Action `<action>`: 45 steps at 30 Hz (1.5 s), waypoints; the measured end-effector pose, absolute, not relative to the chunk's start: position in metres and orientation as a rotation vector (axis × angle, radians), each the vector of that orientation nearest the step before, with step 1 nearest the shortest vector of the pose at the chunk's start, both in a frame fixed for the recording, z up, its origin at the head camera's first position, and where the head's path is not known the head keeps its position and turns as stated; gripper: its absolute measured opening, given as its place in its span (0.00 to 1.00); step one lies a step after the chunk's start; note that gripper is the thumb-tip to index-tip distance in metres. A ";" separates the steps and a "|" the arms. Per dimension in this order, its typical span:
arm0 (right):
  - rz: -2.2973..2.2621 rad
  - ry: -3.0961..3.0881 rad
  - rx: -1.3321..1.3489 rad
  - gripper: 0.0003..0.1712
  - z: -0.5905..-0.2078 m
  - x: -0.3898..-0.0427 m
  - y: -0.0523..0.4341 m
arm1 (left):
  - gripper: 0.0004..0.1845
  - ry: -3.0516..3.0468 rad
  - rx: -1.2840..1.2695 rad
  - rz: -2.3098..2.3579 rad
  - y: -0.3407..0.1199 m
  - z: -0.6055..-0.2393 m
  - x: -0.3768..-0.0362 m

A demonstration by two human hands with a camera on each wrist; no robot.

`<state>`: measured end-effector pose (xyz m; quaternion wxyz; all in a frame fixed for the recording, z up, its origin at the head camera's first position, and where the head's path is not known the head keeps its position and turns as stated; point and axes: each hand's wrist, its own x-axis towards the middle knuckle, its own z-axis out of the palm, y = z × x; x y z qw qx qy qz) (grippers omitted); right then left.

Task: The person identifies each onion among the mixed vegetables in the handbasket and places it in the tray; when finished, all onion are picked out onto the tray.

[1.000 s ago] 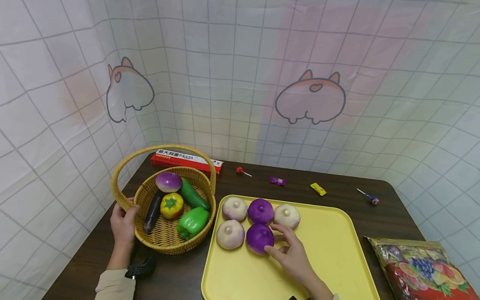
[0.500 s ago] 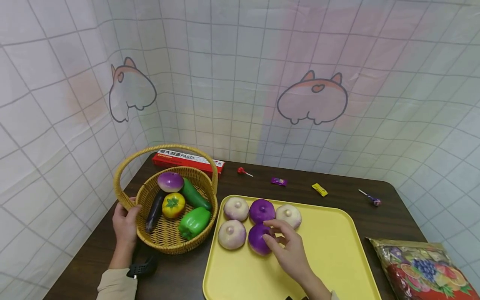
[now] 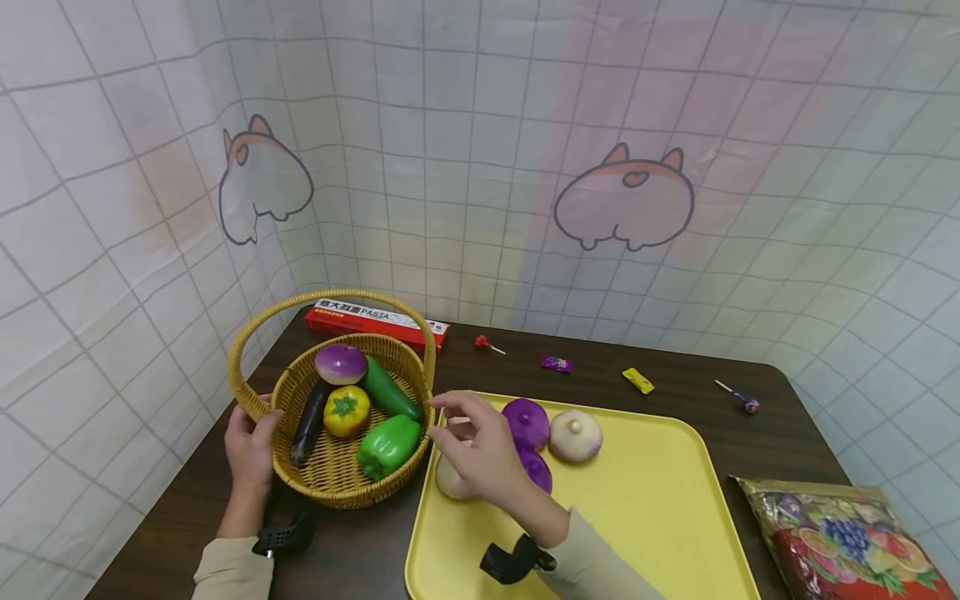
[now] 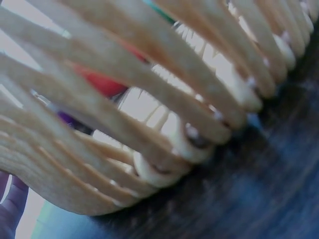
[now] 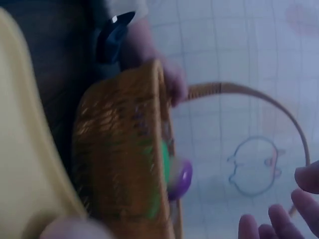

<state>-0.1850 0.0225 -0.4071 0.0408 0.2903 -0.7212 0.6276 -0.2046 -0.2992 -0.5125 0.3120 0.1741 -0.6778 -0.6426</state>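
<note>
My left hand (image 3: 251,446) grips the left rim of a wicker basket (image 3: 330,492), also seen in the wrist views as the basket (image 4: 149,124) and the basket (image 5: 119,164). Inside lie a purple-white onion (image 3: 341,363), a cucumber (image 3: 386,387), an eggplant (image 3: 307,423), a yellow tomato (image 3: 345,410) and a green pepper (image 3: 386,444). My right hand (image 3: 453,423) hovers with spread fingers over the two left white onions on the yellow tray (image 3: 652,500); the front one (image 3: 448,482) peeks out. Two purple onions (image 3: 525,417) and a white onion (image 3: 575,435) lie beside it. In the right wrist view its fingertips (image 5: 279,214) hold nothing.
A red pasta box (image 3: 378,319) lies behind the basket. Two lollipops (image 3: 483,342), a purple candy (image 3: 556,362) and a yellow candy (image 3: 637,380) are scattered along the back of the dark table. A colourful snack bag (image 3: 847,533) sits at the front right. Tiled cloth walls enclose left and back.
My right hand has left the front purple onion and moved left over the white onions, close to the basket. The left hand has stayed on the rim.
</note>
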 end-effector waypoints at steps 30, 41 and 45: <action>1.918 -2.593 0.139 0.49 -0.422 -0.268 -0.137 | 0.13 -1.801 0.358 -1.638 -0.300 -0.511 -0.203; 2.124 -2.590 0.155 0.53 -0.437 -0.283 -0.140 | 0.15 -1.820 0.374 -1.660 -0.303 -0.512 -0.202; 2.138 -2.627 0.233 0.54 -0.444 -0.290 -0.139 | 0.15 -1.835 0.373 -1.646 -0.305 -0.511 -0.201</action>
